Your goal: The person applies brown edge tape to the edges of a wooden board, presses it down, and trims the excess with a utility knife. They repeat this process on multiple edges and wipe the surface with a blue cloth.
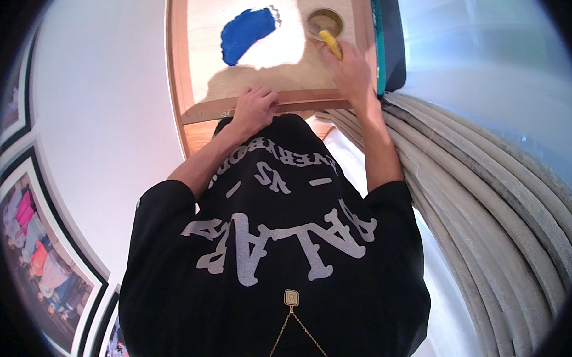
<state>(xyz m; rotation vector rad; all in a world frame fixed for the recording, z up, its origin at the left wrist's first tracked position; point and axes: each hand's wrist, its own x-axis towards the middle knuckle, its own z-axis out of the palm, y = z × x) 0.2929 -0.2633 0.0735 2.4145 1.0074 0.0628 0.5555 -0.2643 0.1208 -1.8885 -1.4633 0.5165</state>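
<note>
My right hand is closed around a yellow-handled tool. The tool's far end reaches into a round metal bowl with a greyish-brown inside; its tip is hard to make out. At the near edge of the wooden table, my left hand rests with its fingers curled in, and whatever may be under them is hidden. Farther off, left of the bowl, lies a flat, bright blue patch with a ragged edge. I cannot tell whether it is paint or a sheet of material.
A white wall with framed pictures runs along the left. Long grey-beige curtains hang close by my right arm. A teal and dark edge borders the table's right side. Strong light and shadow cross the tabletop.
</note>
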